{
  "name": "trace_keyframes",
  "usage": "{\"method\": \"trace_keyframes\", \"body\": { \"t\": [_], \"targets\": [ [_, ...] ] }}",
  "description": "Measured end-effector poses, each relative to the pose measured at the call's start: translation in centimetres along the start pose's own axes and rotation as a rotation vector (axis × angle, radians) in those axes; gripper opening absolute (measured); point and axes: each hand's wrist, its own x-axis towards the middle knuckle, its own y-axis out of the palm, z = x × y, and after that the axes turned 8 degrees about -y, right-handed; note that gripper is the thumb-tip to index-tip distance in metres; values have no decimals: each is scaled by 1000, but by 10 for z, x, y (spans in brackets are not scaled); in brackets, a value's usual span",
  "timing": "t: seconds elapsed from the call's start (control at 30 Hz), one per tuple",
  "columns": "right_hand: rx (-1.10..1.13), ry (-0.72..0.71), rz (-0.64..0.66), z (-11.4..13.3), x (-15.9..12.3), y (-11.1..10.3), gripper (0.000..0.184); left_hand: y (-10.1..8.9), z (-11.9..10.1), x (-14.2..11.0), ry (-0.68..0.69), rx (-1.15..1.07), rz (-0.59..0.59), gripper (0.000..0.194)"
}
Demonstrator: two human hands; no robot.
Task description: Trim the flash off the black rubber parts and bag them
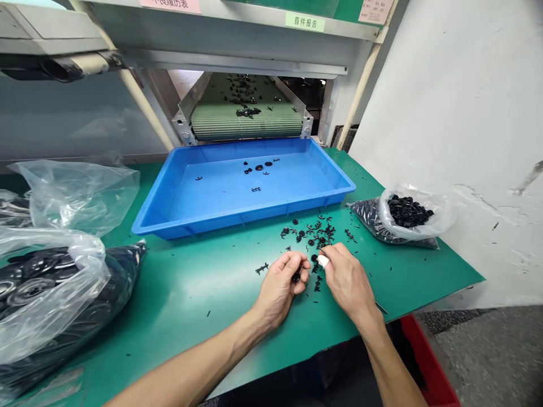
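My left hand (285,282) is closed, its fingers curled around a small black round plastic part (296,277). Just right of it, my right hand (348,278) is closed too, with a white wrap (323,261) on one digit. A thin dark rod (382,308) shows beside the right wrist; whether that hand grips it is hidden. Near the right fingertips lies another black round part (314,258). Beyond both hands spreads a loose pile of small black plastic pieces (311,230), some round, some branched. One branched piece (262,268) lies left of my left hand.
A blue tray (203,224) with a few black parts stands below the green conveyor belt (250,125), which carries more. Clear bags of black parts sit at right (392,223) and left (85,282). A red bin (430,362) stands below the table's right edge.
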Motion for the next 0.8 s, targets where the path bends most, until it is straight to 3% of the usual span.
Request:
{"method": "trace_keyframes", "body": {
  "t": [0.27, 0.47, 0.63, 0.8],
  "targets": [
    [-96, 46, 155, 9, 12, 5, 19, -2, 1, 1, -11, -25, -5, 27],
    [242, 46, -34, -4, 6, 0, 18, -3, 3, 1, -3, 33, 3, 23],
    [500, -11, -152, 11, 2, -15, 20, -2, 1, 1, -12, 38, 53, 28],
    [551, -97, -209, 22, -5, -2, 20, -6, -1, 2, -52, 9, 90, 27]
  ]
}}
